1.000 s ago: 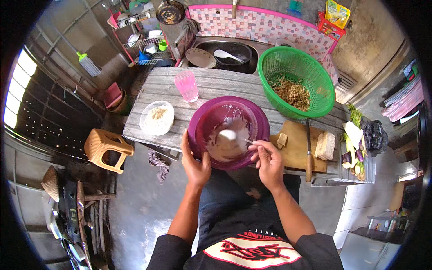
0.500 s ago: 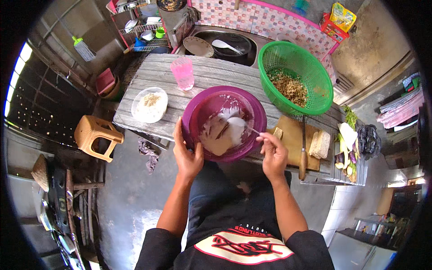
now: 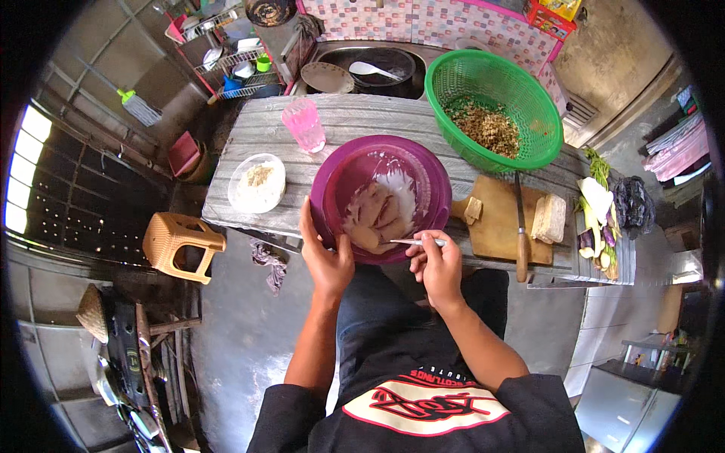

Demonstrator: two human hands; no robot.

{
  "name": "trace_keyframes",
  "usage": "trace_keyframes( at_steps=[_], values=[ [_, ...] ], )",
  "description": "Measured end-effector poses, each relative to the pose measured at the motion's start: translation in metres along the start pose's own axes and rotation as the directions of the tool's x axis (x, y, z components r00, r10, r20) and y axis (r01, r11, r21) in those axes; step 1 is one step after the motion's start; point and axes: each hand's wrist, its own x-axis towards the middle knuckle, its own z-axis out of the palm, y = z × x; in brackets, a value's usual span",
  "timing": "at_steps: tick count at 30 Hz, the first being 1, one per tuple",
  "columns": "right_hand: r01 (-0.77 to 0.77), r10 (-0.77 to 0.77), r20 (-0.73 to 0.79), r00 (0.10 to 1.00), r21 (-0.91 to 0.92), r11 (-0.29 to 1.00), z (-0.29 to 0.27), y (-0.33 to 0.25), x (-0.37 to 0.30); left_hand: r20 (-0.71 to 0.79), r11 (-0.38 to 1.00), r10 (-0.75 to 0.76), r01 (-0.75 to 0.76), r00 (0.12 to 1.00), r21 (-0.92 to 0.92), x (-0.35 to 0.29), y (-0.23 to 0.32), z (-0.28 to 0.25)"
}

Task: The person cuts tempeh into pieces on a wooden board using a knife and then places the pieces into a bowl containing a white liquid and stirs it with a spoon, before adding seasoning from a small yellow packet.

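A purple bowl point(image 3: 436, 177) stands on the wooden table near its front edge, with a brownish mixture point(image 3: 362, 226) and white powder point(image 3: 398, 189) inside. My left hand point(image 3: 328, 260) grips the bowl's left side, thumb over the rim. Pinched in my right hand point(image 3: 439, 266) is a metal spoon point(image 3: 411, 242), whose bowl end dips into the mixture at the near side and is barely visible. To the left is a clear tub point(image 3: 257, 198) of white powder with some brown stuff on top. Behind that stands a pink glass point(image 3: 303, 125) with clear liquid.
A green colander point(image 3: 545, 121) with brown crumbly food stands back right. On a cutting board point(image 3: 491, 215) lie a knife point(image 3: 521, 226) and a pale block point(image 3: 549, 218). Vegetables point(image 3: 596, 219) lie at the right end. Behind is a sink point(image 3: 332, 57); a plastic stool point(image 3: 181, 245) stands left.
My right hand has moved left and nearer me, bringing the spoon from the bowl's right side to its near side. Brown mixture now covers more of the powder. The view has shifted slightly.
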Motion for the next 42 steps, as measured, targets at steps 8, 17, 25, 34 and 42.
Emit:
trace_keyframes(
  at_steps=[8,17,25,34,42],
  values=[
    [0.122,-0.124,0.098,0.987,0.023,0.992,0.002,-0.03,0.007,0.026,0.994,-0.066,0.068,0.998,-0.083,-0.002,-0.004,-0.001],
    [0.688,-0.546,0.423,0.723,-0.512,0.514,-0.024,-0.07,0.015,-0.005,0.997,-0.044,0.044,0.999,-0.058,-0.003,-0.008,-0.004],
    [0.292,-0.298,0.05,0.953,-0.407,0.866,-0.026,-0.024,0.003,0.006,0.998,-0.05,0.05,0.999,-0.032,-0.003,-0.001,-0.001],
    [0.066,-0.051,0.147,0.988,-0.1,0.993,-0.015,-0.013,0.018,-0.009,0.99,-0.109,0.108,0.994,-0.087,0.002,-0.002,-0.004],
    [0.359,-0.27,0.305,0.913,-0.289,0.888,-0.012,-0.039,0.003,0.015,0.977,-0.164,0.165,0.986,-0.134,0.002,0.0,-0.005]
  ],
)
